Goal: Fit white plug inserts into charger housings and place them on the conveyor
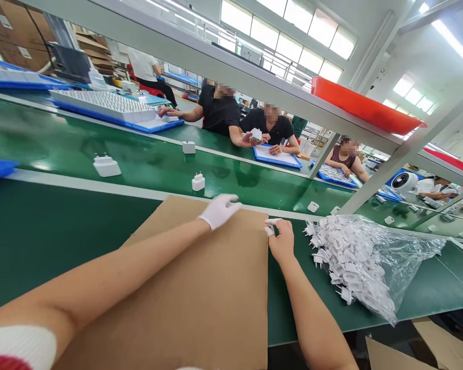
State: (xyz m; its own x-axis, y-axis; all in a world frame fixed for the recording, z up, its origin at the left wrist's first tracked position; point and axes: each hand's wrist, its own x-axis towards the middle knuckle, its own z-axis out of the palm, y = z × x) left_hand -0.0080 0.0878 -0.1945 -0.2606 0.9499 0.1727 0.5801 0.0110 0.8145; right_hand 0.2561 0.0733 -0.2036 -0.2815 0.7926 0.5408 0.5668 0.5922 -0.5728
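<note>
My left hand [219, 209], in a white glove, lies near the far edge of a brown cardboard sheet [200, 298] on the green table; its fingers are curled together and what they hold, if anything, is hidden. My right hand [281, 239] rests at the sheet's right edge, with taped fingertips pinched together on the cardboard corner. Just right of it lies a clear plastic bag of white plug parts [362, 257], several spilling from its open mouth.
White chargers [106, 165] [198, 181] [189, 147] sit on the green conveyor belt [146, 164]. Across it several people work at blue trays [278, 156]. A red bin [364, 108] stands on the shelf overhead. A slanted metal post [401, 154] rises at the right.
</note>
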